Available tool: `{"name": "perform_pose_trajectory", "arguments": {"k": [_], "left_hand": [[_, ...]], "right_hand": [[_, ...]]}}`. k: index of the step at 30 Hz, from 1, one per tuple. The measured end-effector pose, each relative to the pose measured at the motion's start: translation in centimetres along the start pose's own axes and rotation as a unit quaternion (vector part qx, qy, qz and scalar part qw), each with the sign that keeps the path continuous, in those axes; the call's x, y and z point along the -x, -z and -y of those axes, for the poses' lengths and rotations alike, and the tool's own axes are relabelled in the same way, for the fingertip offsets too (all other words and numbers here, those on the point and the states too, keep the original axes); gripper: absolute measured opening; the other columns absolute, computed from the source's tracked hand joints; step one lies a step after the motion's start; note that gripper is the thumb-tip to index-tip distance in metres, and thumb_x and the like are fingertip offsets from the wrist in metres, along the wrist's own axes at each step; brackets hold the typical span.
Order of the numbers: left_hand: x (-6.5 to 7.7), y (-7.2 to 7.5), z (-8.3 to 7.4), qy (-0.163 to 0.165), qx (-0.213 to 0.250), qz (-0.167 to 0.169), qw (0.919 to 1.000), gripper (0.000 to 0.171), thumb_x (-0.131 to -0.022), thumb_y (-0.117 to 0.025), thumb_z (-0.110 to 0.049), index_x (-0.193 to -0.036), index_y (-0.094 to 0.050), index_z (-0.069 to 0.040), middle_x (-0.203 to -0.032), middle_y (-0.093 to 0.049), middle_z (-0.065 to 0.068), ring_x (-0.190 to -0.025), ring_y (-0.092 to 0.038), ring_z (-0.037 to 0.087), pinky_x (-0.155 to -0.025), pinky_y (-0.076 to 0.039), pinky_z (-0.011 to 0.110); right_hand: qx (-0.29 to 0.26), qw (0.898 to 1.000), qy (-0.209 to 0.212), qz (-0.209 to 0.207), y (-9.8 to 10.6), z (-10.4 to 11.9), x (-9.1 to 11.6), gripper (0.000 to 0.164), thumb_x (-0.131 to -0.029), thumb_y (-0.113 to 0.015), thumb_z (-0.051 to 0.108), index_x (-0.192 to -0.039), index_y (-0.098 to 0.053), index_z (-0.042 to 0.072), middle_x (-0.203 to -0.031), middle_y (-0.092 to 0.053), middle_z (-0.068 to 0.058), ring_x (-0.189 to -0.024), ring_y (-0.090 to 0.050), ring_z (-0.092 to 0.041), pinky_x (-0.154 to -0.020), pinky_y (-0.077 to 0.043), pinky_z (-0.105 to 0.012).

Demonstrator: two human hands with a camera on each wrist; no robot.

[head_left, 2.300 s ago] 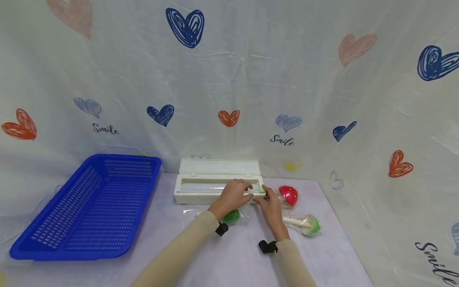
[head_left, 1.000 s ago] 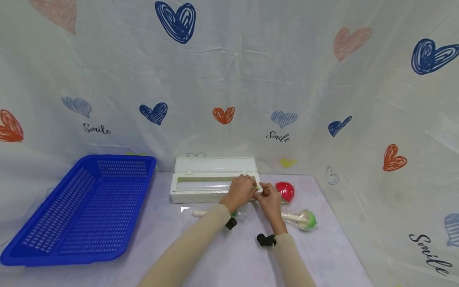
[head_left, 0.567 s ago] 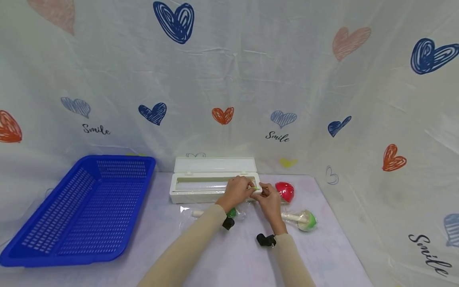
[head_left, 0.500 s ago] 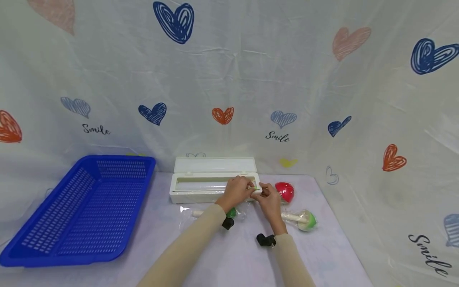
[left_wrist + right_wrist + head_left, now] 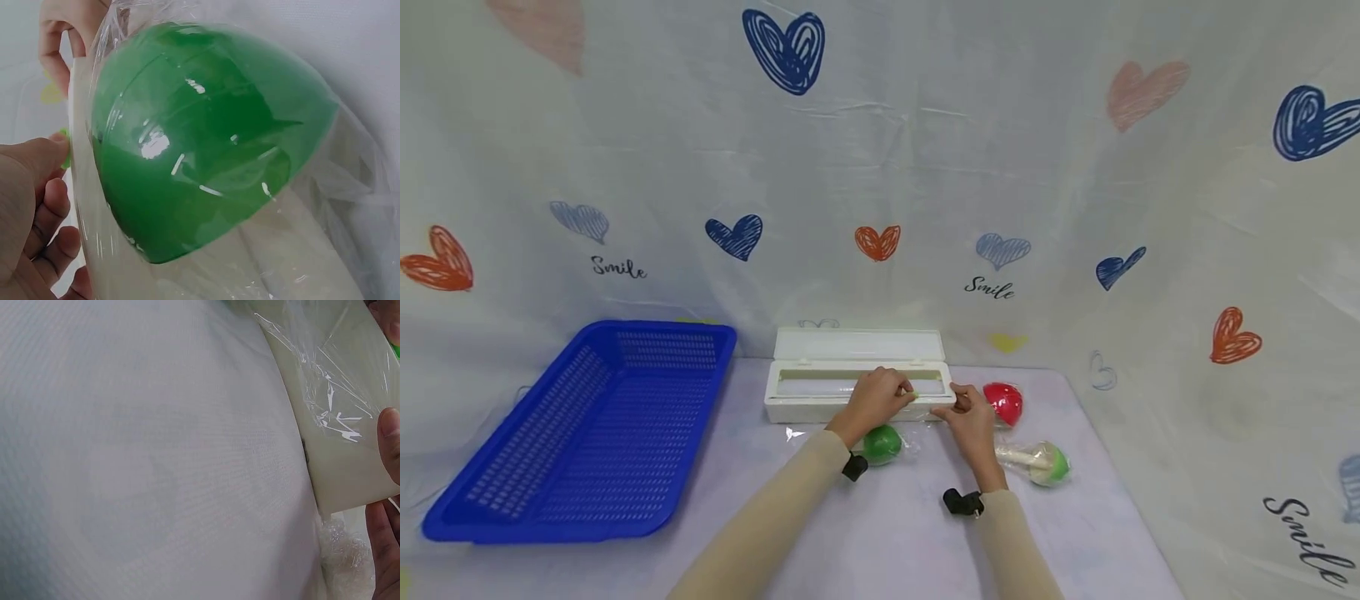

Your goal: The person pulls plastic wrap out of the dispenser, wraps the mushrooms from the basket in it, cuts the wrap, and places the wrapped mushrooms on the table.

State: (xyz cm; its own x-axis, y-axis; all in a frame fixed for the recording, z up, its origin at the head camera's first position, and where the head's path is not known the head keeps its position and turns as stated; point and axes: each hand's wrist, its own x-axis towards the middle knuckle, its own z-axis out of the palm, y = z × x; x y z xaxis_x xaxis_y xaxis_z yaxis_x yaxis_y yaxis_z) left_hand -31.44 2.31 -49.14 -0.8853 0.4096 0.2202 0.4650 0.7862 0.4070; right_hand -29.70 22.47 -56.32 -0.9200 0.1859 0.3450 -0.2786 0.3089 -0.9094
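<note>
A white cling film dispenser stands at the back of the table, its lid raised and a film roll inside. My left hand pinches the small green slide cutter on the dispenser's front edge, right of its middle. The right hand grips the dispenser's right end, thumb on the front face and fingers around the corner. Clear film hangs over the front face in the right wrist view. Just below my left wrist lies a green-capped, mushroom-shaped thing in clear wrap; it fills the left wrist view.
On the left sits a large blue plastic basket. Right of the dispenser lie a wrapped red-capped piece and a wrapped piece with a white stem and light green cap. A heart-printed curtain hangs behind the table.
My left hand first took hold of the slide cutter at the dispenser's right end, then drew it leftward along the front edge. The right hand keeps to the right end. The head view shifted slightly.
</note>
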Motion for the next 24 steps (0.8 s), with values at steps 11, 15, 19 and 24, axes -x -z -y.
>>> {"name": "perform_pose_trajectory", "arguments": {"k": [11,15,19,24], "left_hand": [[1.6,1.7,3.5,-0.005,0.019,0.001,0.9998,0.015,-0.094,-0.076,-0.03,-0.097,-0.079,-0.016,-0.088,-0.07,-0.004,-0.083,-0.058,0.011,-0.073,-0.05,0.028],[2.3,2.4,4.8,-0.005,0.018,-0.005,0.9998,0.015,-0.094,-0.076,-0.03,-0.097,-0.079,-0.015,-0.084,-0.069,-0.004,-0.08,-0.056,0.011,-0.071,-0.049,0.029],[2.8,2.8,5.4,-0.008,0.021,-0.01,0.9997,0.014,-0.094,-0.077,-0.029,-0.095,-0.079,-0.015,-0.081,-0.067,-0.005,-0.078,-0.055,0.011,-0.071,-0.048,0.029],[3.5,3.1,6.2,0.0,0.024,-0.012,0.9996,0.014,-0.093,-0.078,-0.029,-0.094,-0.079,-0.015,-0.082,-0.067,-0.005,-0.078,-0.055,0.011,-0.071,-0.049,0.029]], "right_hand": [[0.029,0.999,-0.029,0.013,0.8,0.6,-0.1,0.054,-0.073,-0.091,-0.001,-0.121,-0.066,-0.005,-0.119,-0.072,-0.027,-0.105,-0.074,-0.038,-0.079,-0.061,-0.027],[0.045,0.998,-0.035,0.009,1.2,0.8,-0.2,0.054,-0.073,-0.091,0.001,-0.121,-0.067,-0.004,-0.12,-0.072,-0.026,-0.106,-0.073,-0.038,-0.081,-0.061,-0.029],[0.044,0.998,-0.038,0.012,1.2,0.7,-0.2,0.054,-0.074,-0.091,0.002,-0.122,-0.066,-0.004,-0.121,-0.071,-0.026,-0.107,-0.073,-0.038,-0.081,-0.061,-0.026],[0.036,0.999,-0.035,0.018,0.7,0.2,-0.1,0.055,-0.073,-0.091,0.004,-0.122,-0.067,-0.004,-0.119,-0.072,-0.027,-0.105,-0.074,-0.038,-0.08,-0.061,-0.026]]}}
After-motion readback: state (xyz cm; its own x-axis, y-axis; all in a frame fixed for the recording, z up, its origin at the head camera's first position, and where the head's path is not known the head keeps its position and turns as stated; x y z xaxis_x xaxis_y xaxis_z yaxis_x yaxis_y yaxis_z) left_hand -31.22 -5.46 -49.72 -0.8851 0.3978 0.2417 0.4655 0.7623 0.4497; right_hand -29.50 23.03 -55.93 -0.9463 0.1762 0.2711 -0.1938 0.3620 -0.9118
